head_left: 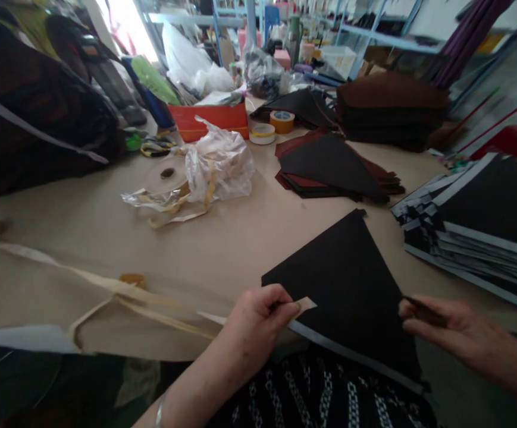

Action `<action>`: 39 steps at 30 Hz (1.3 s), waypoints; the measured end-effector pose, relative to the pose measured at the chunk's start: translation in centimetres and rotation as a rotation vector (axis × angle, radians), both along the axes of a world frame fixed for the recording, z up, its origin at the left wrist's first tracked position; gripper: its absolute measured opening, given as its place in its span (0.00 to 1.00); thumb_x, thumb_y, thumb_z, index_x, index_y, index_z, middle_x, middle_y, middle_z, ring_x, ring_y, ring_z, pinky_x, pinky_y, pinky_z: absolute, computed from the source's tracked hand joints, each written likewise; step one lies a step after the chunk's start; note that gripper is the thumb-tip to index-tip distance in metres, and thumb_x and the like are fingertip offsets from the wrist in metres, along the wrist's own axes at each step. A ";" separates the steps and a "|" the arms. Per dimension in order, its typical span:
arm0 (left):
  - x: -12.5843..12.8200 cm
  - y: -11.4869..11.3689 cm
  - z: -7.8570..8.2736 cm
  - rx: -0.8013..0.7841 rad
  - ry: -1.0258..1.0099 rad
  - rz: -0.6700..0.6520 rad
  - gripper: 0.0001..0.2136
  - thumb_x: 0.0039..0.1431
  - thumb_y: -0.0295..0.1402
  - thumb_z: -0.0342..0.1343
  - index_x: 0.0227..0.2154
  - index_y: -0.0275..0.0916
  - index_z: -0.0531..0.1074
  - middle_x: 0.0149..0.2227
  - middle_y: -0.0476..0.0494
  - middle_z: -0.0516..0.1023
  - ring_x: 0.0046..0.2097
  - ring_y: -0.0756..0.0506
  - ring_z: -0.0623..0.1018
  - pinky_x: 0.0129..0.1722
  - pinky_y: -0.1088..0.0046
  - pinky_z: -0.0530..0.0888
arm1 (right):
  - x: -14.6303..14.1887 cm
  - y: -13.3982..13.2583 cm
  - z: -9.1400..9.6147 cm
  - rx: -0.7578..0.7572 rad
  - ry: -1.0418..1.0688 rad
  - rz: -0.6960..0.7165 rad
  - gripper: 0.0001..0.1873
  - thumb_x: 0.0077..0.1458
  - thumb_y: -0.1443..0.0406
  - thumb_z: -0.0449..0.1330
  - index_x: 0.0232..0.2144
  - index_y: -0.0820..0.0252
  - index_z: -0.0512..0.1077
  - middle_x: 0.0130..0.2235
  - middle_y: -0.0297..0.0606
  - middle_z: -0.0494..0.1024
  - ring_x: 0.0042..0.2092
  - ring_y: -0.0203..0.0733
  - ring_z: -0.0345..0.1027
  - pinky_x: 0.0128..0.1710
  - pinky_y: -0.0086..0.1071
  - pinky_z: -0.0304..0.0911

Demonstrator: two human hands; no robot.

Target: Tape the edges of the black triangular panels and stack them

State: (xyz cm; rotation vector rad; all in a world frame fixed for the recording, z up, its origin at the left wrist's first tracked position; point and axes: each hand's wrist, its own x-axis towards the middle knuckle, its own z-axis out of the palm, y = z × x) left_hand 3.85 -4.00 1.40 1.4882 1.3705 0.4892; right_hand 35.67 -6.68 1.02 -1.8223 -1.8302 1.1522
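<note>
A black sheet [342, 273], cut with slanted sides, lies at the table's near edge and over the lap, a pale grey strip along its near side. My left hand [258, 321] is closed in a pinch on a cream tape strip [307, 304], whose short end rests over the sheet near the grey strip. At the sheet's right edge, my right hand [458, 330] is closed with a small dark flat thing [428, 312] between thumb and fingers; whether it is part of the sheet, I cannot tell.
Long tape strips [84, 276] trail across the left of the table. A plastic bag [222, 163] and a tape roll [166, 173] lie behind. Stacked dark sheets [329, 163] stand beyond, with grey-edged black pieces [490, 208] at right. Scissors [157, 145] lie near an orange-red box [211, 122].
</note>
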 end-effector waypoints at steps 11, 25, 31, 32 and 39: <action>0.4 -1.0 0.3 0.090 0.026 0.028 0.12 0.57 0.36 0.54 0.21 0.36 0.68 0.18 0.56 0.62 0.23 0.54 0.60 0.23 0.78 0.57 | -12.2 5.1 0.4 -0.323 0.495 0.215 0.11 0.51 0.60 0.60 0.26 0.61 0.65 0.22 0.27 0.59 0.24 0.28 0.50 0.23 0.25 0.48; -1.5 0.4 3.1 0.432 0.583 -0.258 0.05 0.56 0.31 0.57 0.35 0.39 0.70 0.38 0.44 0.71 0.40 0.43 0.71 0.39 0.66 0.68 | -11.1 5.7 1.5 -0.117 0.486 0.324 0.10 0.55 0.62 0.55 0.25 0.61 0.63 0.24 0.28 0.57 0.26 0.30 0.49 0.26 0.27 0.48; -0.8 0.0 3.0 0.430 0.583 -0.344 0.03 0.59 0.31 0.53 0.32 0.39 0.68 0.34 0.47 0.71 0.37 0.45 0.70 0.37 0.67 0.67 | -9.9 4.6 1.2 0.010 0.348 0.422 0.11 0.59 0.60 0.52 0.27 0.60 0.63 0.25 0.28 0.60 0.27 0.30 0.52 0.27 0.26 0.51; -0.7 -0.1 3.0 0.420 0.585 -0.346 0.03 0.60 0.31 0.52 0.31 0.38 0.68 0.32 0.48 0.71 0.36 0.46 0.70 0.36 0.68 0.67 | -9.8 4.5 1.2 0.030 0.320 0.430 0.11 0.60 0.61 0.52 0.27 0.59 0.63 0.25 0.28 0.60 0.27 0.30 0.53 0.27 0.26 0.51; 0.0 -0.1 3.5 0.291 0.560 -0.319 0.07 0.58 0.32 0.55 0.26 0.38 0.67 0.26 0.50 0.71 0.28 0.49 0.71 0.27 0.74 0.64 | -9.9 4.2 0.8 0.192 0.214 0.409 0.09 0.60 0.64 0.52 0.27 0.59 0.64 0.24 0.28 0.64 0.26 0.29 0.56 0.27 0.25 0.52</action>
